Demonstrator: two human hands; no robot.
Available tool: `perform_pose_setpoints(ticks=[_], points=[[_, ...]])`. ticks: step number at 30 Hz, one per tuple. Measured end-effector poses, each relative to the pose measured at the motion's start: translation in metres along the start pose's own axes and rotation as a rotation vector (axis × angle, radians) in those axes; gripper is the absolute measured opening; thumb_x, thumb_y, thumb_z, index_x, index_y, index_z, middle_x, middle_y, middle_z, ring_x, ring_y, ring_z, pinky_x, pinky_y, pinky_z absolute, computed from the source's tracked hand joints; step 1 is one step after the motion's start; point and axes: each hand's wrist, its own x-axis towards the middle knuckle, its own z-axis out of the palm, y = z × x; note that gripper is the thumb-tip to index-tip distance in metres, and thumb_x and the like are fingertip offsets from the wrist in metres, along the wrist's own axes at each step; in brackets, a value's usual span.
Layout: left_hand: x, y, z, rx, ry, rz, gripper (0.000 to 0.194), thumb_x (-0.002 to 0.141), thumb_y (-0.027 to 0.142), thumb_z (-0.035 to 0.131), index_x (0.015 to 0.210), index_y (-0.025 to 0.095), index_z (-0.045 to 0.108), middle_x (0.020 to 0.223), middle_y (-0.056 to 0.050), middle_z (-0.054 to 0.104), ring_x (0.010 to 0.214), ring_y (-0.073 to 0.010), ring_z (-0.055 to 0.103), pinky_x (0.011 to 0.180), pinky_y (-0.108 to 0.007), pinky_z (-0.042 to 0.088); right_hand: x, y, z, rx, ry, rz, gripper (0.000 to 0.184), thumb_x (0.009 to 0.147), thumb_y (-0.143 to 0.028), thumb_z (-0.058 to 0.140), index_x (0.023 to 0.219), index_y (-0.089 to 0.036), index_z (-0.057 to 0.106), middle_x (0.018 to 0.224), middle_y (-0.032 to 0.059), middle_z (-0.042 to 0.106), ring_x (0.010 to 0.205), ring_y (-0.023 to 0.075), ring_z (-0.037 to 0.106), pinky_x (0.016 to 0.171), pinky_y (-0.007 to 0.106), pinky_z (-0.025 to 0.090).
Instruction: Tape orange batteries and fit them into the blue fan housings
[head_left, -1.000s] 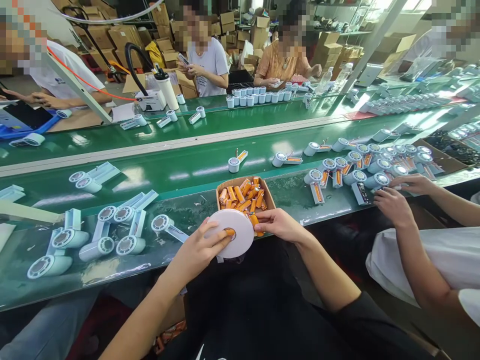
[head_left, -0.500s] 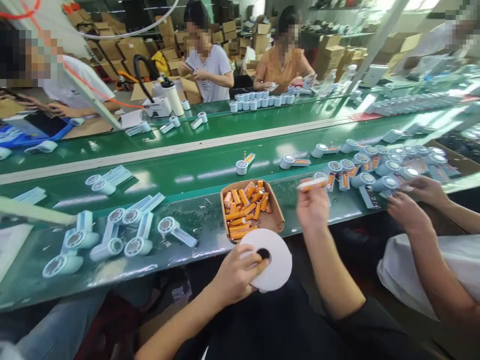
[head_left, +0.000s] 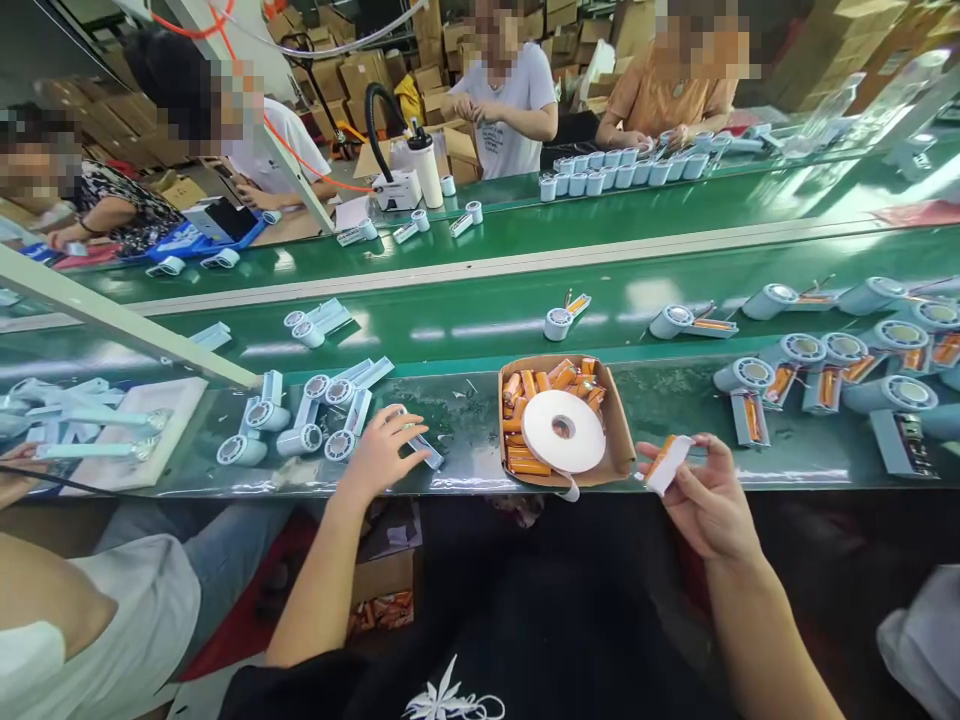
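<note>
Over on the near bench point(head_left: 472, 440), the carton point(head_left: 619, 435) of cells point(head_left: 525, 460) sits between the left hand point(head_left: 379, 455), over a housing point(head_left: 432, 456), and the right hand point(head_left: 712, 505), which has a lone cell point(head_left: 664, 465) in its fingers; the tape roll point(head_left: 583, 445) lies on top of the pile. More housings point(head_left: 300, 438) cluster farther left, others to the right, with the belt point(head_left: 450, 335) behind them and, past the divider point(head_left: 450, 270), rows of parts point(head_left: 596, 182) before a co-worker point(head_left: 667, 90).

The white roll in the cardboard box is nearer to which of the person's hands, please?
Right. The right hand, holding an orange piece with a white strip, is just right of the white roll; the left hand is farther away, to its left, at a pale blue part.
</note>
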Motion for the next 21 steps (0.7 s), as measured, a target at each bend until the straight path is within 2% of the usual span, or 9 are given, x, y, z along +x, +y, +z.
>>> perform_pose_setpoints(ticks=[2, 6, 9, 11, 13, 15, 19, 21], points=[[-0.001, -0.022, -0.006, 0.067, -0.096, -0.006, 0.024, 0.088, 0.043, 0.078, 0.107, 0.029, 0.083, 0.127, -0.007, 0.077, 0.140, -0.0393, 0.053, 0.117, -0.061, 0.048, -0.004, 0.000, 0.003, 0.031, -0.018, 0.036, 0.044, 0.080, -0.035, 0.092, 0.105, -0.038, 0.056, 0.102, -0.0040, 0.083, 0.083, 0.0252, 0.083, 0.072, 0.037, 0.069], [0.010, -0.047, -0.005, 0.099, -0.210, 0.068, 0.036, 0.086, 0.056, 0.075, 0.108, 0.030, 0.084, 0.136, -0.007, 0.073, 0.144, -0.0415, 0.050, 0.115, -0.060, 0.050, -0.001, -0.007, 0.029, 0.053, -0.040, 0.040, 0.057, 0.074, -0.039, 0.096, 0.094, -0.031, 0.044, 0.111, -0.0023, 0.083, 0.080, 0.0241, 0.083, 0.067, 0.034, 0.068], [0.013, -0.061, 0.001, 0.121, -0.186, 0.118, 0.036, 0.092, 0.053, 0.064, 0.114, 0.031, 0.082, 0.132, -0.006, 0.075, 0.140, -0.0395, 0.056, 0.113, -0.057, 0.053, 0.005, -0.008, 0.044, 0.052, -0.061, 0.010, 0.061, 0.075, -0.041, 0.096, 0.087, -0.028, 0.038, 0.113, -0.0012, 0.083, 0.078, 0.0235, 0.083, 0.063, 0.033, 0.068], [0.010, -0.066, 0.004, 0.156, -0.096, 0.093, 0.036, 0.098, 0.046, 0.053, 0.117, 0.031, 0.080, 0.131, -0.005, 0.076, 0.136, -0.0359, 0.061, 0.111, -0.053, 0.055, 0.006, -0.006, 0.049, 0.054, -0.066, -0.017, 0.061, 0.077, -0.040, 0.094, 0.082, -0.026, 0.035, 0.112, -0.0004, 0.083, 0.077, 0.0227, 0.083, 0.063, 0.032, 0.068], [0.006, -0.062, 0.004, 0.205, -0.013, 0.032, 0.037, 0.102, 0.042, 0.047, 0.113, 0.030, 0.080, 0.132, -0.005, 0.076, 0.132, -0.0336, 0.065, 0.106, -0.050, 0.058, 0.005, -0.002, 0.051, 0.043, -0.071, -0.022, 0.061, 0.079, -0.039, 0.093, 0.078, -0.025, 0.034, 0.109, 0.0008, 0.083, 0.077, 0.0226, 0.083, 0.065, 0.032, 0.068], [0.004, -0.052, 0.002, 0.260, -0.023, -0.001, 0.037, 0.103, 0.039, 0.046, 0.107, 0.031, 0.081, 0.133, -0.004, 0.075, 0.129, -0.0330, 0.066, 0.100, -0.048, 0.060, 0.004, 0.001, 0.052, 0.023, -0.082, -0.010, 0.060, 0.080, -0.038, 0.093, 0.077, -0.025, 0.034, 0.107, 0.0028, 0.084, 0.078, 0.0232, 0.083, 0.067, 0.032, 0.068], [0.017, -0.024, -0.005, 0.356, -0.244, -0.030, 0.034, 0.098, 0.028, 0.048, 0.103, 0.032, 0.082, 0.141, -0.002, 0.071, 0.130, -0.0337, 0.063, 0.091, -0.045, 0.062, 0.005, 0.000, 0.051, -0.029, -0.111, -0.015, 0.059, 0.080, -0.039, 0.092, 0.075, -0.025, 0.035, 0.105, 0.0063, 0.084, 0.080, 0.0255, 0.083, 0.069, 0.035, 0.069], [0.034, -0.015, -0.008, 0.352, -0.362, -0.070, 0.031, 0.093, 0.023, 0.052, 0.096, 0.029, 0.082, 0.133, -0.005, 0.075, 0.121, -0.0339, 0.066, 0.085, -0.042, 0.061, 0.006, -0.002, 0.052, -0.052, -0.121, -0.031, 0.057, 0.081, -0.039, 0.092, 0.077, -0.026, 0.037, 0.104, 0.0059, 0.084, 0.080, 0.0264, 0.083, 0.069, 0.037, 0.069]])
